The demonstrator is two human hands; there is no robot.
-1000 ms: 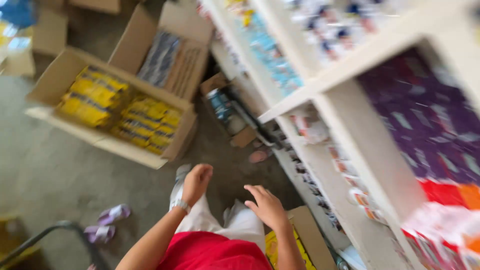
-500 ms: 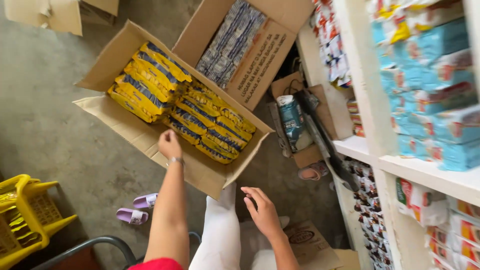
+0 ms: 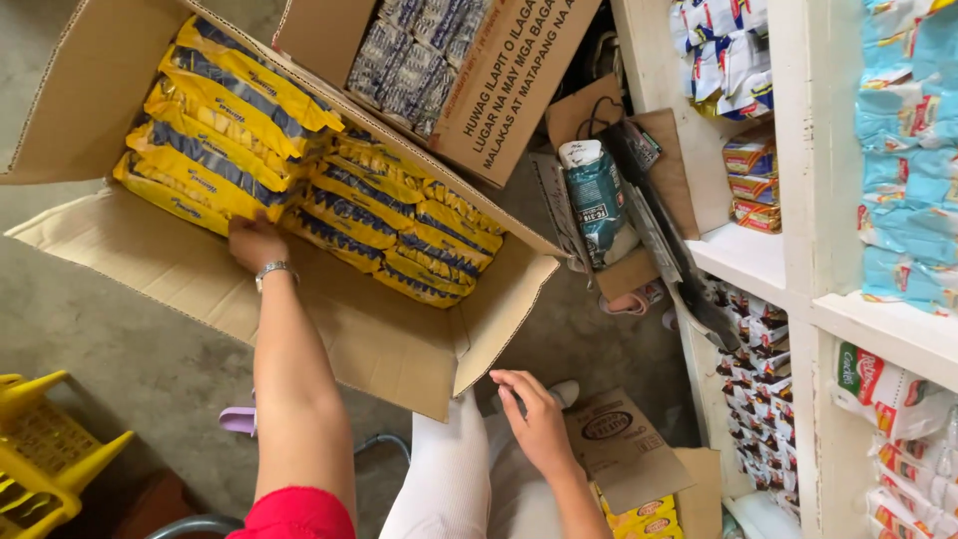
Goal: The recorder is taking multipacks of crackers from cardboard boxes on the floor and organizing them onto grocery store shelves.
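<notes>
My left hand (image 3: 254, 243), with a silver bracelet on the wrist, reaches into a large open cardboard box (image 3: 329, 319) on the floor. Its fingers touch the near edge of the yellow and blue snack packs (image 3: 299, 180) stacked in rows inside; whether they grip a pack I cannot tell. My right hand (image 3: 534, 414) hovers with fingers apart and holds nothing. It hangs over my white-trousered knee, beside a small brown carton (image 3: 624, 449).
A second open carton of grey-blue packets (image 3: 414, 60) stands behind the big box. White shelves (image 3: 798, 260) packed with sachets and wrapped goods run along the right. A teal bag (image 3: 599, 200) sits in a small box. A yellow plastic crate (image 3: 40, 449) is at lower left.
The view has swung from the shelves down to the box. My left hand has gone from near my lap to the box's flap, then in against the yellow packs. My right hand stayed low.
</notes>
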